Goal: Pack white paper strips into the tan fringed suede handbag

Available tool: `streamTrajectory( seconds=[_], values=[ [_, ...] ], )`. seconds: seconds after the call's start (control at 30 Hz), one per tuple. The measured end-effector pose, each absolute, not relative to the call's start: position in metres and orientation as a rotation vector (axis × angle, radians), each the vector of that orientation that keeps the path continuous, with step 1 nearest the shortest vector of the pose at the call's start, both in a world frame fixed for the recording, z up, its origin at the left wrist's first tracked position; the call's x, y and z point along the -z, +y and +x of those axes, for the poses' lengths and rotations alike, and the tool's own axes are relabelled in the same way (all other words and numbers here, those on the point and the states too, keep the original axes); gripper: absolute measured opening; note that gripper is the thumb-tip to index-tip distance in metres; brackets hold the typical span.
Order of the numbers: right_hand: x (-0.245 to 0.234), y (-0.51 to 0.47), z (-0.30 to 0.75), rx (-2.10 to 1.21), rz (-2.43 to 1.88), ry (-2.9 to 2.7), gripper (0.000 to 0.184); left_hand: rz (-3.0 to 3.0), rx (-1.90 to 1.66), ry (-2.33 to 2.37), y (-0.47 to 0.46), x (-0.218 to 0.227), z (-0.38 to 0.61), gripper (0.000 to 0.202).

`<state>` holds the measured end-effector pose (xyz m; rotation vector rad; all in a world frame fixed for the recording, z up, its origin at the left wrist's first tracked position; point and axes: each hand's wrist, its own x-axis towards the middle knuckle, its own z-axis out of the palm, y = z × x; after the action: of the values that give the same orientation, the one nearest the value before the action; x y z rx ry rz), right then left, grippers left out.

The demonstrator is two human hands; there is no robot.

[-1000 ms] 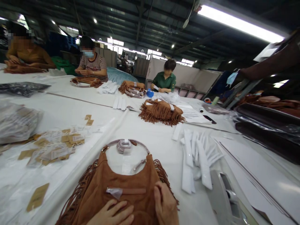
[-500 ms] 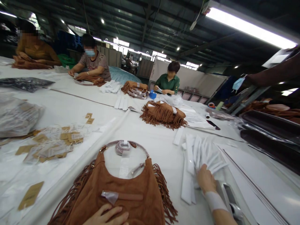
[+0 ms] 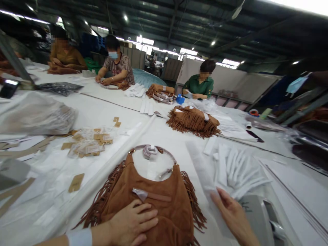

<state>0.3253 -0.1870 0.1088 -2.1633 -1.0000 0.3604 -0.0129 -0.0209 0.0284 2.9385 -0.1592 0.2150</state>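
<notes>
A brown suede fringed handbag [image 3: 153, 208] lies on the white table before me, its looped handle towards the far side. Across its front runs a short strap with a clear plastic wrap on the end. My left hand [image 3: 133, 220] rests flat on the bag, fingers spread. To the right of the bag, my right hand [image 3: 232, 212] pinches a long white strip [image 3: 202, 171], blurred by motion. Beyond that hand several white strips [image 3: 238, 164] lie fanned out in a pile. A grey tape dispenser [image 3: 261, 215] stands just right of my right hand.
Tan hang tags [image 3: 92, 141] lie scattered on the left near a filled plastic bag [image 3: 38, 114]. A stack of brown fringed bags [image 3: 193, 121] sits further back. Co-workers, one in a green shirt [image 3: 198, 83], sit along the far side. A grey box-like object [image 3: 12, 172] stands far left.
My right hand has come away from the strip pile towards the bag with one white strip. My left hand has moved further up onto the bag. The view has shifted left.
</notes>
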Motion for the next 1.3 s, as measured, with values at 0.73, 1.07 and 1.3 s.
streamTrajectory(
  seconds=[0.73,1.07,1.3],
  values=[
    [-0.075,-0.151,0.217,-0.833,-1.942,-1.608,0.049,2.959,-0.432,0.206,-0.054,-0.029,-0.021,0.029],
    [-0.083,-0.139,0.195,-0.985,-1.833,-1.734,0.027,3.079,-0.656,0.103,-0.08,-0.027,-0.028,0.022],
    [-0.092,-0.134,0.184,-1.069,-1.824,-1.87,0.024,3.067,-0.587,0.277,-0.075,-0.046,-0.028,0.039]
  ],
)
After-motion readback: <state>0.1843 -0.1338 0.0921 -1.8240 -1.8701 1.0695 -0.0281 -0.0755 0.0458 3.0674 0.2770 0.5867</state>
